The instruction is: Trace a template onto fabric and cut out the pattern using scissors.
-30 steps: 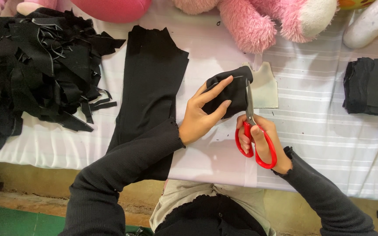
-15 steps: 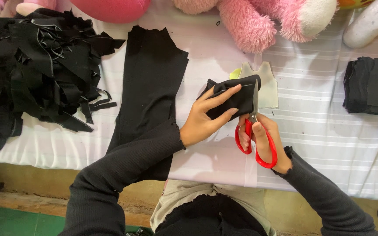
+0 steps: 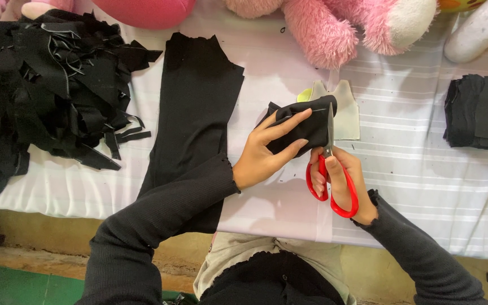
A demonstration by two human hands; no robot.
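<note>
Bench [image 3: 425, 186] under striped white cloth. Scrap heap of black offcuts [image 3: 46, 96] at 10 o'clock, long black fabric panel [image 3: 199, 118] at 12, folded black stack [image 3: 478, 113] at 3, pink plush toy [image 3: 340, 28] at the far edge. Since half a second ago the red-handled scissors [image 3: 331, 175] have moved up the right edge of the small black fabric piece [image 3: 306, 127]; the cut looks further along. Left hand [image 3: 266, 152] pinches the piece, fingers on top. Right hand [image 3: 340, 181] is closed in the scissor loops, at 5 o'clock of the piece, blades touching it. Cream pattern piece [image 3: 348, 113] lies behind.

Top edge is cropping the pink plush toy [image 3: 334, 28]; left edge is cutting the scrap pile [image 3: 40, 96]. Black fabric piece [image 3: 306, 127] is hiding part of the cream pattern [image 3: 347, 113] and the scissors [image 3: 331, 169] blade tips.
</note>
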